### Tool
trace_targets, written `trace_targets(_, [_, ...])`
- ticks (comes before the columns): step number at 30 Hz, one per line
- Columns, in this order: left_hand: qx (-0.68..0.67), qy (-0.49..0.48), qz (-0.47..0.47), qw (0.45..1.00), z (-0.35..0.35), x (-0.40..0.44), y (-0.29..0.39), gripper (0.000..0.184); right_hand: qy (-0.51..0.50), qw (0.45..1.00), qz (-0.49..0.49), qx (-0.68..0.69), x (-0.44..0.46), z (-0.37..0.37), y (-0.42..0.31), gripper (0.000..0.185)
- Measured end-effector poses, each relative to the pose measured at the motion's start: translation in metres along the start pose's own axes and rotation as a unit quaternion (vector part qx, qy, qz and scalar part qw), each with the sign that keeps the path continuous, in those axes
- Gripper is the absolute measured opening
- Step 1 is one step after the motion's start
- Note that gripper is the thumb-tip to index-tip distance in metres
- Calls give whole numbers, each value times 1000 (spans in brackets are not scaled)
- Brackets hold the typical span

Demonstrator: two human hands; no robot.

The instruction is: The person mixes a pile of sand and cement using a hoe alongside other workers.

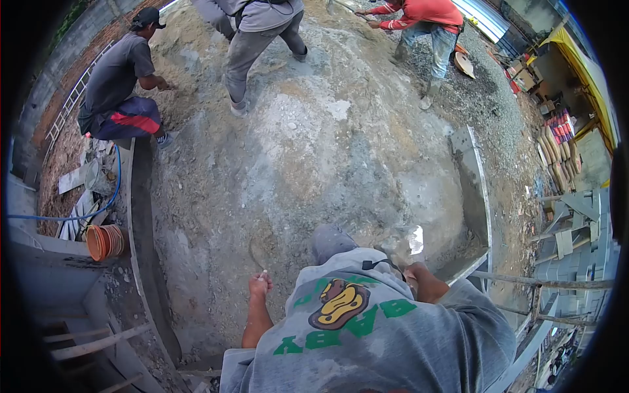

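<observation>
Low in the view, my left hand (260, 283) is closed in front of the grey-brown sandy material (295, 190), with a small pale tip showing at its fingers. What it grips is too small to tell. My right hand (415, 271) is curled beside my grey printed shirt (393, 334), which partly hides it and whatever it holds. Just beyond that hand lies a greyish flat surface with a bright white patch (416, 240). My knee (331, 241) shows between the two hands.
A person (121, 78) sits on the left board wall (139, 216). Another person (262, 33) stands at the top centre; a third in red (429, 26) holds a long handle. Right are a board edge (477, 177) and wooden poles (557, 282); left, orange buckets (105, 242) and a blue hose (116, 190).
</observation>
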State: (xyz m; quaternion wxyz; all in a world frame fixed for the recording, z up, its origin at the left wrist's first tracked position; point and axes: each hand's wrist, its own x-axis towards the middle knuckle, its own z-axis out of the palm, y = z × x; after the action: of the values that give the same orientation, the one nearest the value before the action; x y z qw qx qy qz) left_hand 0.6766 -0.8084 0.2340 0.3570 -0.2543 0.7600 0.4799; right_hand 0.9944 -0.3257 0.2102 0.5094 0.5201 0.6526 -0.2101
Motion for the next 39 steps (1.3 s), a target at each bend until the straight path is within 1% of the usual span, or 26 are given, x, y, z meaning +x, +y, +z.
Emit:
trace_targets(3, [-18, 15, -9, 1000, -3, -10, -13, 19, -7, 991, 49, 126, -42, -31, -30, 51])
trace_targets(6, [-40, 34, -41, 998, -13, -19, -24, 19, -19, 994, 16, 111, -59, -53, -55, 46])
trace_targets(7, [-49, 39, -58, 996, -15, -21, -29, 19, -1, 997, -4, 79, -58, -58, -63, 44])
trace_targets(9, [-63, 44, -57, 995, -26, -18, -46, 19, 33, 999, -42, 12, -53, -65, -71, 39])
trace_targets(10, [-71, 47, -55, 995, -27, -18, -45, 19, 40, 998, -42, 5, -44, -67, -74, 38])
trace_targets(12, [-91, 56, -61, 992, -25, -22, -33, 20, 54, 998, -44, -1, -24, -68, -82, 37])
trace_targets(13, [-99, 61, -66, 991, -25, -26, -25, 21, 50, 998, -46, 9, -41, -78, -90, 41])
trace_targets(15, [-89, 65, -46, 993, -22, -28, -10, 22, 40, 998, -51, 28, -77, -99, -109, 51])
trace_targets(18, [-90, 76, -34, 992, -5, -23, 21, 24, 35, 998, -51, 26, -20, -96, -116, 50])
trace_targets(19, [-90, 81, -35, 992, -1, -22, 29, 24, 34, 998, -55, 28, -31, -101, -122, 50])
trace_targets(21, [-60, 52, -7, 997, 2, -21, 42, 23, 31, 997, -61, 31, -53, -112, -131, 49])
trace_targets(22, [-48, 36, 12, 998, 5, -18, 48, 22, 54, 996, -60, 23, -42, -106, -133, 48])
trace_targets(25, [-5, 20, 23, 1000, -7, -5, 62, 21, 101, 991, -71, 54, -29, -90, -137, 48])
trace_targets(28, [33, 8, 19, 999, -32, 15, 76, 21, 45, 996, -66, 49, -27, -80, -145, 48])
trace_targets(31, [36, 4, 33, 999, -57, 43, 85, 21, 62, 993, -47, 85, -21, -45, -147, 51])
trace_targets(34, [36, -21, 44, 998, -89, 67, 95, 22, 56, 996, -57, 35, -9, -1, -155, 48])
trace_targets(37, [26, -27, 88, 995, -137, 87, 95, 23, 88, 991, -93, -34, -27, 46, -155, 47])
trace_targets(39, [-12, -10, 81, 997, -173, 95, 78, 22, 48, 993, -98, -49, -47, 63, -159, 45])
